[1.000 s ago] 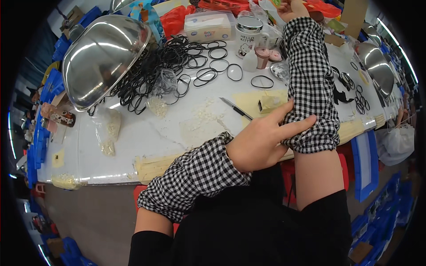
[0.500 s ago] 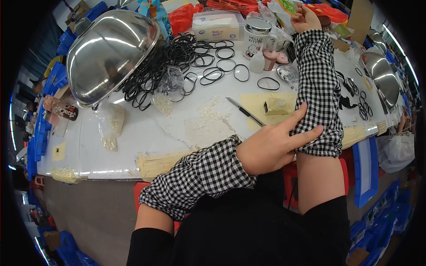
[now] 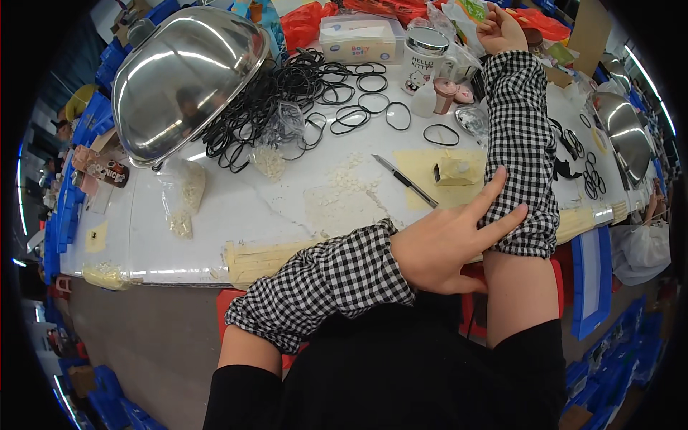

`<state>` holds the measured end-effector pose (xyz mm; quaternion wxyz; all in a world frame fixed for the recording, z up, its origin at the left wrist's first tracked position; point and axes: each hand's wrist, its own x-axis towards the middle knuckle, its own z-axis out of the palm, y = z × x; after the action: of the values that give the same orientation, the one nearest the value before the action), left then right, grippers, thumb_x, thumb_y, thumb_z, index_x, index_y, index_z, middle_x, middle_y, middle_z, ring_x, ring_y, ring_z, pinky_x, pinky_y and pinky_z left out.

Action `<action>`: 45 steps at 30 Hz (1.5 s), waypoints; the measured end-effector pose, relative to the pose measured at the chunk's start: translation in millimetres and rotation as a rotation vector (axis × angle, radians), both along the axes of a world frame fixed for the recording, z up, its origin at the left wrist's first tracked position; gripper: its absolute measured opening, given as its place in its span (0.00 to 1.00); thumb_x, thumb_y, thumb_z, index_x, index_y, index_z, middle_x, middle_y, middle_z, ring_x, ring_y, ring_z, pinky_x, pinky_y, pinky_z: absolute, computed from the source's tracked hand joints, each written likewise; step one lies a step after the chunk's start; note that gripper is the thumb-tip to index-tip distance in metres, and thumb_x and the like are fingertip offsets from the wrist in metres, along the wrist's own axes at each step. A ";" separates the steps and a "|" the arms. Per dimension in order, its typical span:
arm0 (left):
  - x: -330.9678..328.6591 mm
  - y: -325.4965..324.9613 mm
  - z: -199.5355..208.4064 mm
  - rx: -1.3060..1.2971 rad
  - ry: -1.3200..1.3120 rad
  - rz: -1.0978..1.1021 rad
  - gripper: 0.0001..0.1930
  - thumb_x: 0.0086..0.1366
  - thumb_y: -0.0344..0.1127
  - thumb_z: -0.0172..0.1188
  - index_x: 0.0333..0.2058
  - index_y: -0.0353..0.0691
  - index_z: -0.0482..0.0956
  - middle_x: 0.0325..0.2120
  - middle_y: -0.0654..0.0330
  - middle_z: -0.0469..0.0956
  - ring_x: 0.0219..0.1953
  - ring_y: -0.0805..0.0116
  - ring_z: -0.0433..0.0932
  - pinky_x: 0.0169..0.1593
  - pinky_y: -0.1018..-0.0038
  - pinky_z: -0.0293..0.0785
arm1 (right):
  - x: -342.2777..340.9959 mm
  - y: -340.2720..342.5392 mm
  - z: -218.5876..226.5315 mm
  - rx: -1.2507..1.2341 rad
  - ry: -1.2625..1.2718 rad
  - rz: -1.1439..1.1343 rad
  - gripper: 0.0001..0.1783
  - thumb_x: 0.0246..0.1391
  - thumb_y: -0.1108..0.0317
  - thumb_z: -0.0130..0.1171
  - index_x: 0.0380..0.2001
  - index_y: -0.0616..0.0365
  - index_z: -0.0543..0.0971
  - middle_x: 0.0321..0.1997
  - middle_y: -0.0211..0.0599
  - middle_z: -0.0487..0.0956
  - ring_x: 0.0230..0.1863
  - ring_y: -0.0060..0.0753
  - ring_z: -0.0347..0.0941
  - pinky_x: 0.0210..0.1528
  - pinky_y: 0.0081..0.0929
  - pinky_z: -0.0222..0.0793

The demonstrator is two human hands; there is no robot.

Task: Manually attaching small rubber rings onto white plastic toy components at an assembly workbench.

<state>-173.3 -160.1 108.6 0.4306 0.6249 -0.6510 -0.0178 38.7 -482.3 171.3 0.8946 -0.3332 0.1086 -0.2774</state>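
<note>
Seen from my head camera, my left hand (image 3: pixel 448 240) lay spread, fingers splayed, on the lower hem of the black-and-white checked oversleeve (image 3: pixel 522 154) covering my right forearm, which stretched out across the white tabletop (image 3: pixel 236 208). Compared with a second earlier, when my fingers were curled round that cuff near the elbow, the grip had loosened into a flat press with the forefinger raised along the cloth, and the hem sat a little lower on the arm; I judged the sleeve was nearly pulled into place. My right hand (image 3: pixel 502 30) stayed far out over the clutter at the back, loosely curled and holding nothing that I could make out. A matching checked sleeve (image 3: pixel 322 283) already covered my left forearm. Nothing on the tabletop had shifted: the big steel bowl (image 3: pixel 188 79) stood upside down at the left, the heap of black rubber rings (image 3: pixel 287 93) lay beside it, and the utility knife (image 3: pixel 405 181) rested near the small yellow block (image 3: pixel 453 170).
</note>
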 end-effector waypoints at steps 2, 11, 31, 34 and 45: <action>-3.2 0.7 2.0 0.011 -0.013 0.012 0.43 0.45 0.33 0.68 0.62 0.51 0.60 0.60 0.29 0.48 0.33 0.52 0.79 0.35 0.70 0.78 | -0.5 1.4 0.9 0.009 0.004 -0.003 0.07 0.60 0.64 0.48 0.29 0.51 0.70 0.19 0.24 0.64 0.15 0.19 0.54 0.15 0.15 0.49; -2.3 1.1 -0.1 0.009 -0.041 0.008 0.47 0.41 0.35 0.70 0.62 0.49 0.58 0.60 0.28 0.47 0.31 0.52 0.79 0.35 0.69 0.77 | -2.1 2.5 1.5 0.050 -0.009 -0.030 0.08 0.61 0.64 0.48 0.27 0.52 0.67 0.19 0.25 0.64 0.14 0.19 0.53 0.14 0.15 0.49; -12.1 -14.8 -6.2 -0.073 -0.130 0.020 0.36 0.49 0.28 0.61 0.59 0.47 0.63 0.58 0.35 0.59 0.36 0.55 0.79 0.35 0.72 0.77 | -38.6 -23.5 18.1 -0.070 -0.125 0.041 0.08 0.60 0.64 0.50 0.28 0.52 0.70 0.16 0.22 0.64 0.14 0.18 0.53 0.16 0.16 0.50; -16.1 -13.1 -13.7 -0.130 -0.193 0.078 0.29 0.53 0.27 0.55 0.57 0.46 0.66 0.54 0.45 0.67 0.40 0.59 0.79 0.37 0.73 0.77 | -32.5 -60.6 5.7 -0.581 0.094 0.019 0.12 0.58 0.60 0.54 0.38 0.57 0.77 0.24 0.22 0.73 0.21 0.14 0.61 0.22 0.12 0.59; -18.2 8.9 -13.7 -0.151 -0.223 0.030 0.25 0.53 0.29 0.54 0.53 0.40 0.68 0.51 0.46 0.68 0.32 0.64 0.77 0.37 0.71 0.75 | -48.2 6.0 -36.0 -2.351 1.235 0.288 0.14 0.44 0.59 0.62 0.32 0.55 0.83 0.36 0.39 0.82 0.38 0.33 0.78 0.41 0.30 0.72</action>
<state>-191.6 -151.2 94.9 0.4017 0.5984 -0.6849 0.1072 -9.5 -476.3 135.3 -0.0965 -0.9794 0.1552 0.0858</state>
